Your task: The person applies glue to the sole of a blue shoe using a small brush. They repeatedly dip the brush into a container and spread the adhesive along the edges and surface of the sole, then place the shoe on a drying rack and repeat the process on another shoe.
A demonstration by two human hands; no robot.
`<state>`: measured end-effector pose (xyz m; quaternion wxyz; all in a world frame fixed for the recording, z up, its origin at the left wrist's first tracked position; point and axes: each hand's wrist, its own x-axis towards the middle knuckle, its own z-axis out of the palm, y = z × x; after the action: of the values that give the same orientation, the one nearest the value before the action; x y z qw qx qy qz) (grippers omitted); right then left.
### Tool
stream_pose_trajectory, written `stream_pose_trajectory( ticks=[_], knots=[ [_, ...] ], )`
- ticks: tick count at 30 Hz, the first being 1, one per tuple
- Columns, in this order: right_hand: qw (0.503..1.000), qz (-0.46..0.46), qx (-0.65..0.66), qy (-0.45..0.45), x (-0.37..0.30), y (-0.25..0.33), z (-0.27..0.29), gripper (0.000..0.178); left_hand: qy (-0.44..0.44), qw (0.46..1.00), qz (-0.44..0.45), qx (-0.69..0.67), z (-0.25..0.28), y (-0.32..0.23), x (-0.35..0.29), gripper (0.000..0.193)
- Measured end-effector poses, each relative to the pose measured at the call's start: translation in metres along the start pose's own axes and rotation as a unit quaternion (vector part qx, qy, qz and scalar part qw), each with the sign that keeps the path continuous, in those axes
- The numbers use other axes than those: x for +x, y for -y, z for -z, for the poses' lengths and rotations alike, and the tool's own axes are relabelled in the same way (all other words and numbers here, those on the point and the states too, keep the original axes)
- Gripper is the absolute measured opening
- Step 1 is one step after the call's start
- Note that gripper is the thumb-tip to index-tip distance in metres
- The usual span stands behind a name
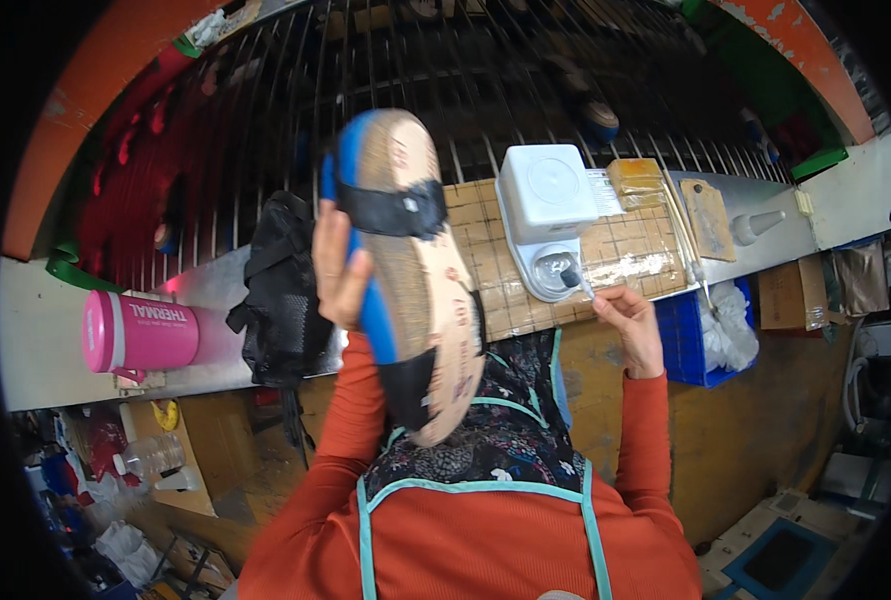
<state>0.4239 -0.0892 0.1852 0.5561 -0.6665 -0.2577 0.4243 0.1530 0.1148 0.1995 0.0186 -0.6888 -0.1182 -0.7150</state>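
Note:
My left hand (pixel 341 268) grips a lasted shoe (pixel 376 300) by its blue side, with the tan and beige bottom facing up. A black band crosses the shoe near its far end, and more black covers the near end. Between the fingertips of my right hand (pixel 631 325) is a small brush (pixel 585 287) with a dark tip. That tip is at the round cup of a white plastic dispenser (pixel 550 190), which has a square tank behind the cup. Beneath the dispenser lies a taped cardboard sheet (pixel 506 300).
Behind the bench runs a rack of metal bars (pixel 266 110), with red light at its left. A pink thermal jug (pixel 146 332) and a black bag (pixel 281 290) stand left. At right are a yellowish block (pixel 636 183), a white nozzle bottle (pixel 756 226) and a blue bin (pixel 688 345).

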Motion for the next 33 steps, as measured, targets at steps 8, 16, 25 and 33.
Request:
stream_pose_trajectory(
  ticks=[8,16,25,33],
  knots=[
    [0.772,0.531,-0.269,-0.224,-0.017,0.102,-0.072,0.026,0.074,0.996,0.035,0.038,-0.014,-0.009,0.001,0.033],
    [0.908,0.414,-0.061,-0.006,-0.013,0.088,-0.136,0.022,0.072,0.993,0.030,0.089,-0.002,-0.014,0.009,0.036],
    [0.882,0.456,-0.109,-0.054,0.023,0.114,-0.152,0.020,0.097,0.989,0.019,0.113,0.010,-0.011,0.009,0.040],
    [0.801,0.541,-0.219,-0.135,0.042,0.130,-0.149,0.024,0.091,0.991,0.022,0.099,0.009,-0.006,0.009,0.039]
  ],
)
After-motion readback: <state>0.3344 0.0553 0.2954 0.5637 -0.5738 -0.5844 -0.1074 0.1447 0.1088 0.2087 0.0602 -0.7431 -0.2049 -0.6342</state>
